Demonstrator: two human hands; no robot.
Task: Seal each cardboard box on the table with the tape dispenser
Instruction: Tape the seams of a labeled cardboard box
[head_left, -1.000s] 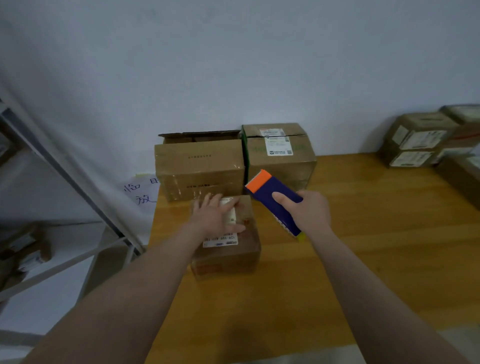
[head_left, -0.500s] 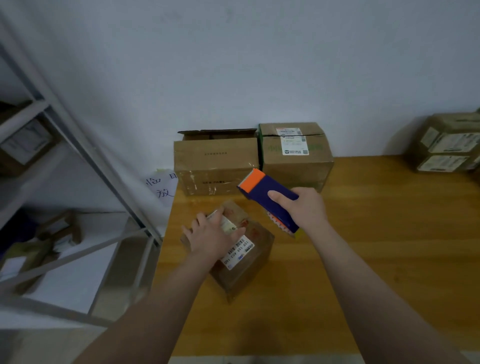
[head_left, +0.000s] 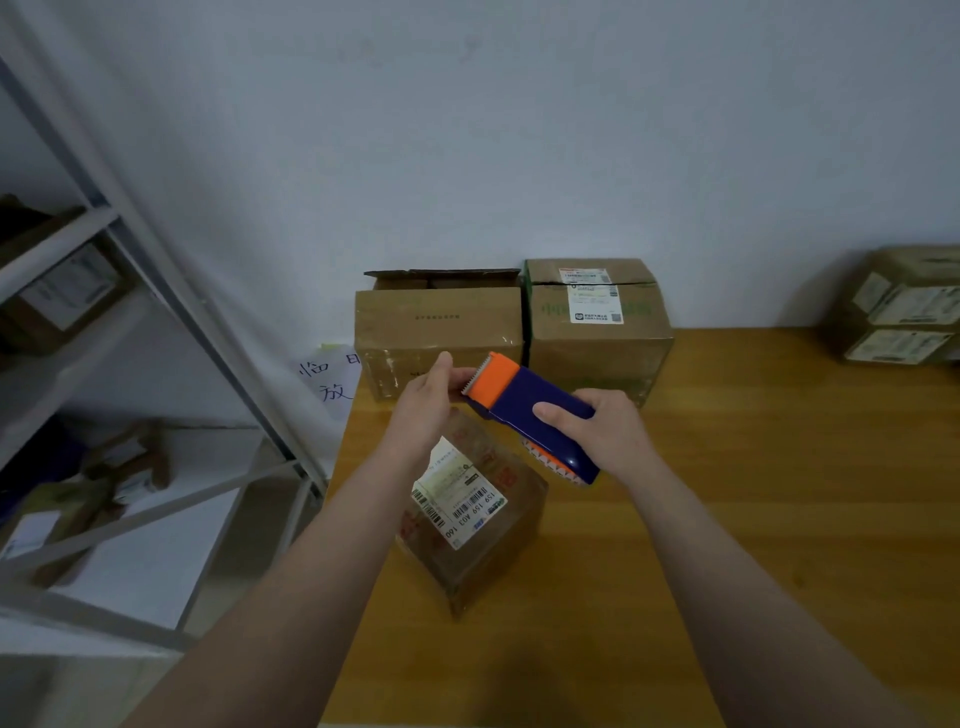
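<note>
Three cardboard boxes lie within reach on the worktop (head_left: 753, 467): a small labelled box (head_left: 470, 525) just below the hands, and an open-flapped box (head_left: 439, 332) and a taller box (head_left: 592, 322) by the wall, so sealing seems only about to start. The right hand (head_left: 602, 431) has its grip curled round the blue tape dispenser (head_left: 535, 410), held above the small labelled box. The left hand (head_left: 423, 410) touches the dispenser's orange toothed end, though I cannot tell whether that grip pinches tape.

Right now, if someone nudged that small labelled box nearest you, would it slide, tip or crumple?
The small box would probably slide rather than tip: it rests flat on a smooth wooden table. Its glossy clear-tape wrapping suggests a slippery, fairly stiff surface. It lies near the table's left edge, so a leftward push might drop it.
</note>
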